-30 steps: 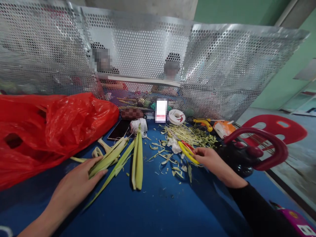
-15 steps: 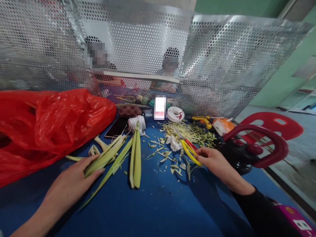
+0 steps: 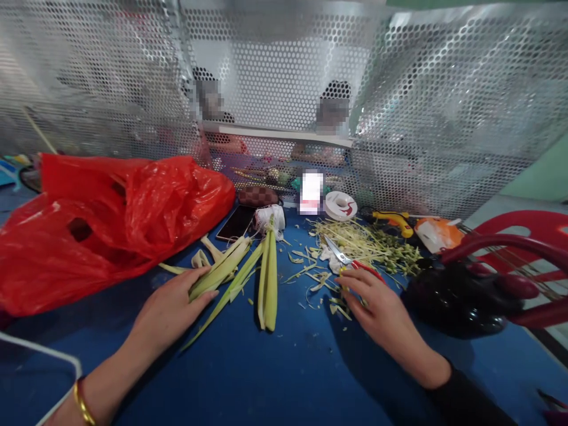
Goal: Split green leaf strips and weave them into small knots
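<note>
My left hand is closed around a bundle of pale green husk leaves lying on the blue table. To the right of it, another folded husk bundle reaches up to a white thread spool. My right hand is over scissors with one red and one yellow handle; its fingers cover most of the yellow part, and whether they grip it is unclear. Husk scraps lie on the table between the hands.
A red plastic bag fills the left. Behind are a dark phone, a brown case, a ribbon roll and a yellow tool. A black object sits at right. Two people are beyond the perforated screen.
The view has turned to the left. My right hand has shifted from the end of the yellow handle to over the scissors. My left hand keeps hold of the husk bundle.
</note>
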A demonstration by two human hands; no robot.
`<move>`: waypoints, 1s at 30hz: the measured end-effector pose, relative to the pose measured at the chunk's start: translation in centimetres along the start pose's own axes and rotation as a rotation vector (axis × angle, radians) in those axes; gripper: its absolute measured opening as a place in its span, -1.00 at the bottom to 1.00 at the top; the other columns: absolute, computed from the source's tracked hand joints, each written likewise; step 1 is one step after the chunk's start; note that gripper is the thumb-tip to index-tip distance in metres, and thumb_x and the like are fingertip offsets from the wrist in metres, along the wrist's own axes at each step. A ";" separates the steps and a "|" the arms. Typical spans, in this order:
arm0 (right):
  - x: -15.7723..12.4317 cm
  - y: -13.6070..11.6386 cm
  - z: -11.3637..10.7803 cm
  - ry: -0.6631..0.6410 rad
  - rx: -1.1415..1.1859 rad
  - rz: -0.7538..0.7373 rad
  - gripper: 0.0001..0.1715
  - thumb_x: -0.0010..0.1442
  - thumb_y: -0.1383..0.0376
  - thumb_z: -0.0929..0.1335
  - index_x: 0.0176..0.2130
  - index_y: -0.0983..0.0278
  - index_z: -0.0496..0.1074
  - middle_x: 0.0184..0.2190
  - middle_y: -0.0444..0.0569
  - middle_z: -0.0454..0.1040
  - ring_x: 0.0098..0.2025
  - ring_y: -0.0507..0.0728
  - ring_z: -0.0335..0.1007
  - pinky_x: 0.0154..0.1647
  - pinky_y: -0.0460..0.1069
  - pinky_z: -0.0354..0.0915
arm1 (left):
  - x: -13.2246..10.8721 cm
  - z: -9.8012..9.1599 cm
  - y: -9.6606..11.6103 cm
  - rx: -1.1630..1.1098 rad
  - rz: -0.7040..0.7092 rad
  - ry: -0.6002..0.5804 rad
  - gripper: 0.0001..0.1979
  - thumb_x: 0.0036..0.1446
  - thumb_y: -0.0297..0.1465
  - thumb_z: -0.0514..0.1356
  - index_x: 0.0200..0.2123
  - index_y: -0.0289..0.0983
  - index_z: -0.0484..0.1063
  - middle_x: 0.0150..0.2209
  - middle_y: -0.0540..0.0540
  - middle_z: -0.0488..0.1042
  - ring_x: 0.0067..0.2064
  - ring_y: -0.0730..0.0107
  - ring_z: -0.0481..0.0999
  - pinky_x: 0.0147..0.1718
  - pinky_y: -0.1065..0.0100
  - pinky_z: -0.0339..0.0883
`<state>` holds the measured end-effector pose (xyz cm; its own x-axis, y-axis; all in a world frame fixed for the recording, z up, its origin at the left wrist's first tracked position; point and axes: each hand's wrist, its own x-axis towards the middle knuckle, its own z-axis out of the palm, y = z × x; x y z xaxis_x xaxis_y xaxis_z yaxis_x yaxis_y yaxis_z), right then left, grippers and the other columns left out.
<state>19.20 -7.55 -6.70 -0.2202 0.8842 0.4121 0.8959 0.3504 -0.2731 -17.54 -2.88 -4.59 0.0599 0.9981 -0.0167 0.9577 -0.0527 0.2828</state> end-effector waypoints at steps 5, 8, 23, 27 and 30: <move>1.0 -1.3 2.0 -0.110 0.209 -0.005 -0.60 0.19 0.39 0.26 0.01 0.23 0.47 0.05 0.12 0.46 0.08 0.25 0.37 0.07 0.22 0.30 | -0.2 -0.2 0.1 0.008 0.014 -0.013 -0.40 0.12 -0.08 0.03 0.16 -0.23 0.33 0.14 -0.15 0.41 0.10 0.06 0.42 0.06 0.20 0.25; 1.1 -1.2 1.9 -0.019 0.453 0.164 -0.60 0.18 0.34 0.28 0.01 0.22 0.48 0.00 0.09 0.52 0.06 0.24 0.40 0.10 0.22 0.28 | -0.2 -0.1 -0.1 -0.011 0.022 -0.008 -0.41 0.12 -0.08 0.04 0.16 -0.23 0.34 0.14 -0.15 0.42 0.10 0.04 0.43 0.05 0.18 0.26; 0.7 -2.9 -0.5 -0.119 1.568 0.810 -0.66 0.01 0.27 0.48 -0.16 0.29 0.57 -0.16 0.08 0.62 -0.14 0.16 0.56 -0.07 0.00 0.42 | -0.1 -0.1 -0.2 -0.042 0.021 0.025 -0.47 0.13 -0.13 0.08 0.12 -0.22 0.38 0.10 -0.17 0.45 0.08 0.01 0.45 0.05 0.13 0.30; 0.5 -2.9 -0.6 -0.119 1.364 0.725 -0.65 0.10 0.21 0.40 -0.11 0.29 0.54 -0.14 0.10 0.61 -0.14 0.21 0.57 -0.06 0.08 0.43 | 0.0 -0.2 -0.2 -0.052 0.033 0.038 -0.49 0.13 -0.14 0.09 0.11 -0.21 0.39 0.08 -0.18 0.47 0.07 0.01 0.47 0.03 0.15 0.32; 0.0 -2.4 -0.7 -0.001 0.855 0.524 -0.66 0.21 0.20 0.29 -0.08 0.26 0.51 -0.08 0.11 0.57 -0.08 0.26 0.53 -0.01 0.18 0.38 | -0.1 -0.3 0.0 -0.058 0.036 0.037 -0.48 0.13 -0.14 0.09 0.11 -0.23 0.40 0.08 -0.18 0.47 0.06 0.04 0.47 0.02 0.17 0.33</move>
<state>17.32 -8.66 -5.43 0.1220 0.9907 0.0606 0.3018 0.0212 -0.9531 -17.66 -2.99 -4.27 0.0826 0.9961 0.0302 0.9370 -0.0880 0.3380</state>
